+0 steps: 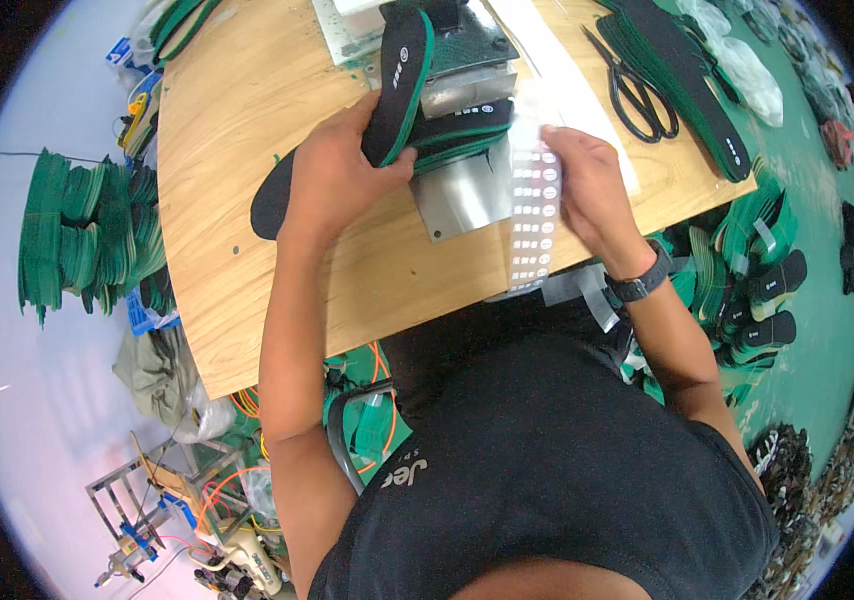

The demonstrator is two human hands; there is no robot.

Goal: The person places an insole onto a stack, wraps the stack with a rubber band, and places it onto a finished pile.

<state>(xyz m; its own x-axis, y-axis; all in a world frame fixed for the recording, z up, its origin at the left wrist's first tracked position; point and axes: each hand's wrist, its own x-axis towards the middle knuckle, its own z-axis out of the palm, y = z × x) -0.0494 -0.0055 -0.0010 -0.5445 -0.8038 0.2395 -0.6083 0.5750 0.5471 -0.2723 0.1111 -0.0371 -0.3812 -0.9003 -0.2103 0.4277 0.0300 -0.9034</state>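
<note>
Black insole (397, 98), rounded end, green-edged, white-printed

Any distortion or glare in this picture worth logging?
Head view: the left edge of the wooden table bows outward, and the corners go black; head view: bright sheen on the metal plate, while the white paper looks nearly washed out.

The left grip (332, 178) holds a black insole (403, 85).

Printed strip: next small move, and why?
Probably ease the printed strip away from the insole at the metal block: white print already shows on that insole, and the right hand holds the strip close beside it.
</note>
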